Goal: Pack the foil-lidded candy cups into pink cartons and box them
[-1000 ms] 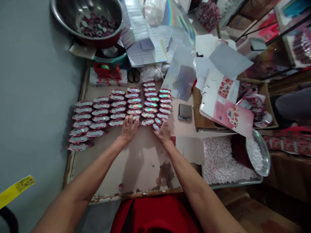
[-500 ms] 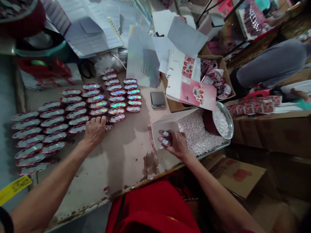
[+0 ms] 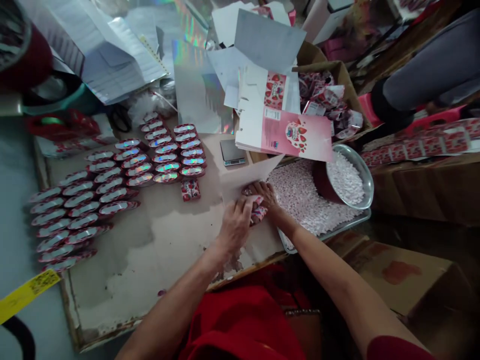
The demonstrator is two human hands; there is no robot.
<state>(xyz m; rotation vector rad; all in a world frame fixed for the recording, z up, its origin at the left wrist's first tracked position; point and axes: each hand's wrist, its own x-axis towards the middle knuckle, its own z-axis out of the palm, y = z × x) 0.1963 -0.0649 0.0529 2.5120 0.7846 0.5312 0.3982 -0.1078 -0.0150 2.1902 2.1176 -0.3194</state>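
Note:
My left hand and my right hand meet over a small red-and-white strawberry-print packet, both gripping it beside a white paper sheet. One like packet lies alone on the worn board. Rows of several round foil-lidded cups stand to the left. A tray of small pinkish-white pellets lies just right of my hands.
A small digital scale sits behind the sheet. Flat pink strawberry cartons lean over a cardboard box of packets. A metal bowl of pellets rests in the tray. Holographic sheets, scissors, a tape dispenser lie behind. Another person's legs at upper right.
My left hand left the cup rows and moved right to join my right hand on the packet. One packet now lies alone by the cups. The view shifted right.

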